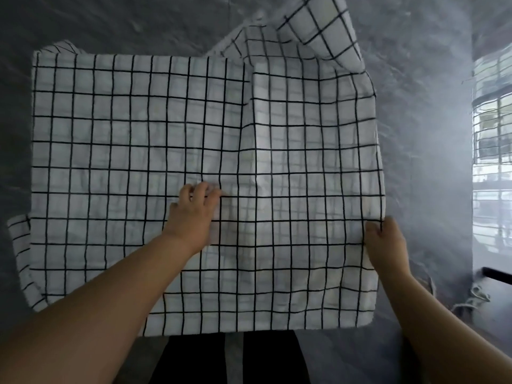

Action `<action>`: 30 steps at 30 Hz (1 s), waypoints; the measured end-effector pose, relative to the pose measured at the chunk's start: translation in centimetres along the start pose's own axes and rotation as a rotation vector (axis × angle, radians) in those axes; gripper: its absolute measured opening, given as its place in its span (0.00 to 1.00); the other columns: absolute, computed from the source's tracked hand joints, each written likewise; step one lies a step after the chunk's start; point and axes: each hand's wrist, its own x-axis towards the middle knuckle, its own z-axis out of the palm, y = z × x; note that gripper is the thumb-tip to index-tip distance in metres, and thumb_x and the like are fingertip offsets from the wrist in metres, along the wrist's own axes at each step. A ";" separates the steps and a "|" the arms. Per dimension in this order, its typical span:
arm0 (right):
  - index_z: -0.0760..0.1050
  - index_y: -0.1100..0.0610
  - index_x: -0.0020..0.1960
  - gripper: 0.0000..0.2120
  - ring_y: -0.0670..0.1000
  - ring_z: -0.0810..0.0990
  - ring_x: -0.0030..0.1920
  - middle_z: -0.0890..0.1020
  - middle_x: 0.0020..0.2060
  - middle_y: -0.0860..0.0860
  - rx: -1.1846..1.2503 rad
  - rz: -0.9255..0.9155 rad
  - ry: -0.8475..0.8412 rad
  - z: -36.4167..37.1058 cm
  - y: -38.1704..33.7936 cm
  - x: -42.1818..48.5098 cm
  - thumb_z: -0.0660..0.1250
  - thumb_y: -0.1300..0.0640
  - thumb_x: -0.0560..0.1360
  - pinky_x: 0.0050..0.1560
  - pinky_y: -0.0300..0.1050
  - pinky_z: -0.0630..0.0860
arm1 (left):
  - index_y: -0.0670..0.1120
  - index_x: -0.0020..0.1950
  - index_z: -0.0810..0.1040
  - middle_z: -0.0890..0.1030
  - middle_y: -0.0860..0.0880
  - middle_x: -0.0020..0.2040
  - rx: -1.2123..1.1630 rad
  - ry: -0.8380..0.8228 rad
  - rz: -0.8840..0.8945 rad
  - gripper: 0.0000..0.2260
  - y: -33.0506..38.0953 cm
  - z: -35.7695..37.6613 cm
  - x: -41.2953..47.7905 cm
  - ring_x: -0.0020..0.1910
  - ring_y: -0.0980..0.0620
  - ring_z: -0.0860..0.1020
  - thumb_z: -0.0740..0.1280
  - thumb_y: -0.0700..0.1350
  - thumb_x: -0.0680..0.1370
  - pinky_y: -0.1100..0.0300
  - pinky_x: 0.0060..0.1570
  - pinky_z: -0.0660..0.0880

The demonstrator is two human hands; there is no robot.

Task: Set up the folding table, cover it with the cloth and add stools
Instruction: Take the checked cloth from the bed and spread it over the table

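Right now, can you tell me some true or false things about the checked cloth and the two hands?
1. The right hand grips the right edge of the white cloth with black grid lines. True.
2. The left hand hovers above the cloth without touching it. False: it rests on the middle of the cloth.
3. The cloth's far right corner is turned up, not lying flat. True.
4. Two stools stand beside the cloth. False: no stools are in view.
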 end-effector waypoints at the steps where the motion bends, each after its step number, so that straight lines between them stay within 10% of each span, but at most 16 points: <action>1: 0.69 0.60 0.47 0.07 0.55 0.73 0.35 0.77 0.39 0.60 0.000 0.023 -0.002 -0.1 0.7 0.0 0.57 0.57 0.78 0.36 0.50 0.73 | 0.49 0.74 0.56 0.57 0.45 0.72 0.002 0.000 0.001 0.41 0.0 0.0 0.1 0.68 0.40 0.56 0.75 0.45 0.67 0.45 0.57 0.72; 14: 0.68 0.60 0.47 0.07 0.47 0.66 0.32 0.69 0.33 0.49 0.052 0.004 0.086 -0.1 1.9 -0.1 0.62 0.55 0.77 0.32 0.45 0.64 | 0.45 0.72 0.63 0.62 0.42 0.70 -0.029 0.066 0.065 0.41 -0.2 0.4 -0.4 0.66 0.38 0.59 0.78 0.48 0.63 0.40 0.54 0.74; 21: 0.67 0.58 0.67 0.22 0.50 0.75 0.51 0.75 0.51 0.49 0.167 0.049 0.026 -0.4 2.9 0.3 0.65 0.50 0.76 0.52 0.49 0.73 | 0.43 0.71 0.65 0.64 0.41 0.69 -0.004 0.061 0.092 0.44 -0.2 0.5 -0.7 0.65 0.37 0.60 0.81 0.48 0.59 0.38 0.52 0.75; 30: 0.76 0.60 0.42 0.13 0.51 0.74 0.35 0.77 0.33 0.56 0.274 0.076 -0.074 -0.6 3.3 0.4 0.67 0.50 0.75 0.38 0.47 0.72 | 0.42 0.68 0.68 0.69 0.39 0.65 0.059 0.045 0.111 0.50 -0.3 1.3 -1.4 0.61 0.35 0.65 0.84 0.48 0.50 0.37 0.46 0.76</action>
